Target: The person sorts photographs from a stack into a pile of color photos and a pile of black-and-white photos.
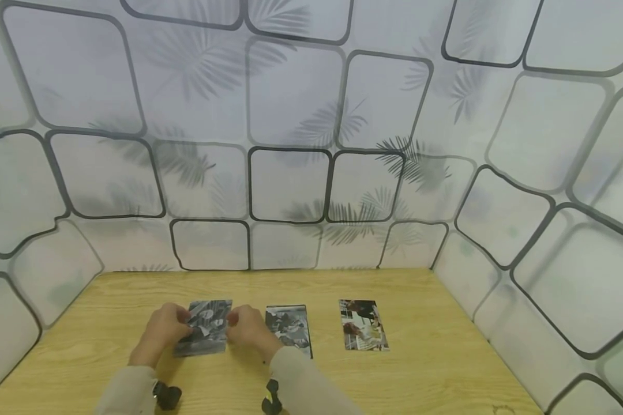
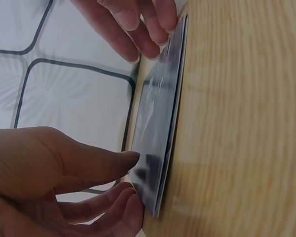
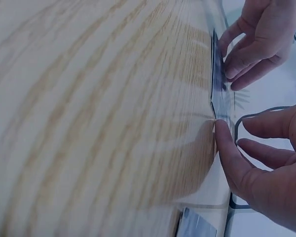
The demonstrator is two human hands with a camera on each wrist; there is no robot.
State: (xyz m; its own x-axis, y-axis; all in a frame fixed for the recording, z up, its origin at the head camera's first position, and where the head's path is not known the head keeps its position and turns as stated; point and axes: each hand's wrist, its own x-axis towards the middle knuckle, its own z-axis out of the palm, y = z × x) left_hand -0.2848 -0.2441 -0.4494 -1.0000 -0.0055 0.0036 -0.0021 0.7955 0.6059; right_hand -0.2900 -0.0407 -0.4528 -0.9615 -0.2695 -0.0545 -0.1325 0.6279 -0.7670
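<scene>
A small stack of black-and-white photo prints (image 1: 207, 328) lies on the table at the left, between both hands. My left hand (image 1: 167, 325) pinches its left edge, the thumb over the top print and the other fingers at the side, as the left wrist view shows. At the right edge, my right hand (image 1: 249, 327) touches the prints with its fingertips; its thumb stands apart from them in the right wrist view. More than one layer shows along the stack's side (image 2: 170, 143). Partly behind the right hand and sleeve lies another black-and-white print (image 1: 291, 325).
A colour photo print (image 1: 364, 325) lies farther right on the wood-grain table (image 1: 420, 369). Pale wall covering (image 1: 291, 184) with dark rounded outlines and leaf shapes rises behind the table and at both sides. A dark camera strap sits at each wrist.
</scene>
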